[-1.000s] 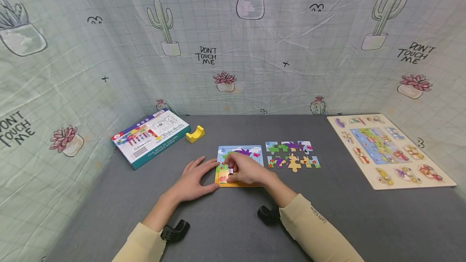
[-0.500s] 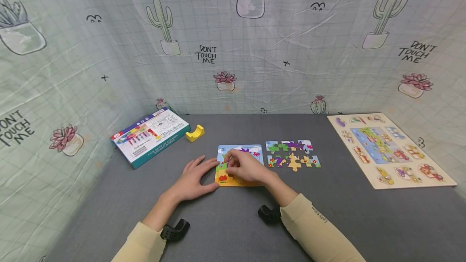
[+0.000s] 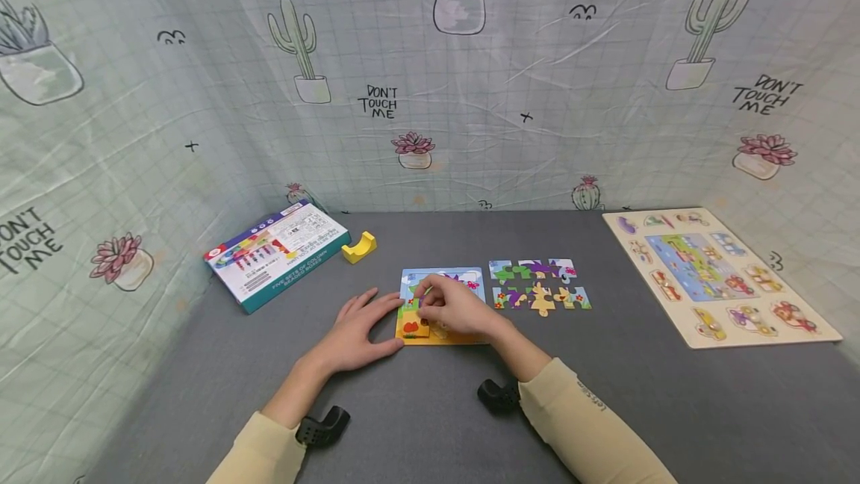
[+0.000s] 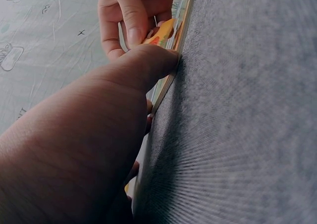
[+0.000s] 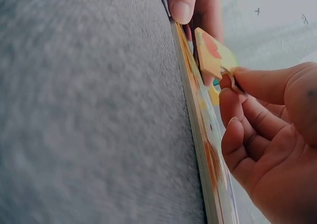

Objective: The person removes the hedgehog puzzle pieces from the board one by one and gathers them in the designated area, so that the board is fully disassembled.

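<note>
A jigsaw piece (image 3: 413,329) with a red flower on orange and green is pinched between the thumb and fingers of my right hand (image 3: 458,310). It sits over the lower left corner of the picture puzzle board (image 3: 450,342). In the right wrist view the piece (image 5: 210,50) tilts, visibly raised off the board (image 5: 198,130). My left hand (image 3: 357,338) lies spread at the board's left side, its thumb touching the front left corner and its fingers fairly straight. The right hand covers much of the board's middle.
Joined jigsaw pieces (image 3: 534,270) lie in two rows right of the board, the nearer row (image 3: 540,299) closer to me. A wooden picture board (image 3: 678,312) is far right. At back left are a teal-edged box (image 3: 278,252) and a yellow curved block (image 3: 360,247).
My right thumb has shifted slightly away from the board's front edge. The piece's face, pale and glaring a second ago, now shows orange with a red flower. My left hand stays put.
</note>
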The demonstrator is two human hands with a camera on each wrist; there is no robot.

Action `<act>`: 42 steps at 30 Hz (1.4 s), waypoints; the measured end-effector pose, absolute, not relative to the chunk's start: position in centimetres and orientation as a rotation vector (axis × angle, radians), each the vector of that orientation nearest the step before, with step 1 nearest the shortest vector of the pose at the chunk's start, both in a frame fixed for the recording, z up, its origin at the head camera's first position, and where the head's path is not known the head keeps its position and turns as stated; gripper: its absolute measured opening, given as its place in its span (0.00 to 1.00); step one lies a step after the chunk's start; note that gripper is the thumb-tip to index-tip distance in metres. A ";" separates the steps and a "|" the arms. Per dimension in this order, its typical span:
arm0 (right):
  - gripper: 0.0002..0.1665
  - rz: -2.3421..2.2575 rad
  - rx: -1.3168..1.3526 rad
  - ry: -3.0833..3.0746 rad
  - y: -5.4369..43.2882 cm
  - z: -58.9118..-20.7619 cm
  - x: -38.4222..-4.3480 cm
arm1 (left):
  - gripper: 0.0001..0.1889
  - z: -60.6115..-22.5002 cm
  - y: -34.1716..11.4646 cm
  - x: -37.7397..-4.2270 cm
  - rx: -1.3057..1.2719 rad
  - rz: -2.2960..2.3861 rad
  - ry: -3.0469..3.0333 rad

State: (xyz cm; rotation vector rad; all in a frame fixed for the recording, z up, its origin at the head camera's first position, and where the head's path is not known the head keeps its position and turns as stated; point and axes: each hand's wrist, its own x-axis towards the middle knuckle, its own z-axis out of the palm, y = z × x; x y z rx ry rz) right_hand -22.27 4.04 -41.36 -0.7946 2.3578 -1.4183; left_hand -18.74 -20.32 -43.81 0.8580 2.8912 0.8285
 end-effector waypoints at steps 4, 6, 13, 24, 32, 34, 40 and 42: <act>0.11 -1.448 -0.818 2.331 4.3 -41.1 -22.3 | 0.34 -43.9 -20.4 -18.8 0.850 0.826 2.892; 0.11 -1.465 -0.818 2.318 4.6 -41.0 -22.3 | 0.34 -43.9 -20.4 -18.8 0.847 0.820 2.893; 0.12 -1.513 -0.836 2.289 5.3 -40.4 -22.3 | 0.34 -43.9 -20.5 -18.7 0.842 0.828 2.893; 0.11 -1.474 -0.881 2.311 6.5 -40.4 -22.7 | 0.35 -43.9 -20.4 -18.7 0.846 0.842 2.881; 0.11 -1.468 -0.862 2.321 8.4 -40.4 -22.5 | 0.35 -44.0 -20.5 -18.8 0.862 0.840 2.887; 0.11 -1.456 -0.851 2.329 9.0 -40.5 -22.5 | 0.35 -44.0 -20.5 -18.8 0.863 0.835 2.889; 0.11 -1.415 -0.827 2.364 10.8 -40.6 -22.5 | 0.35 -44.1 -20.5 -18.7 0.857 0.837 2.892; 0.12 -1.411 -0.820 2.376 11.4 -40.6 -22.5 | 0.35 -44.1 -20.5 -18.8 0.855 0.838 2.892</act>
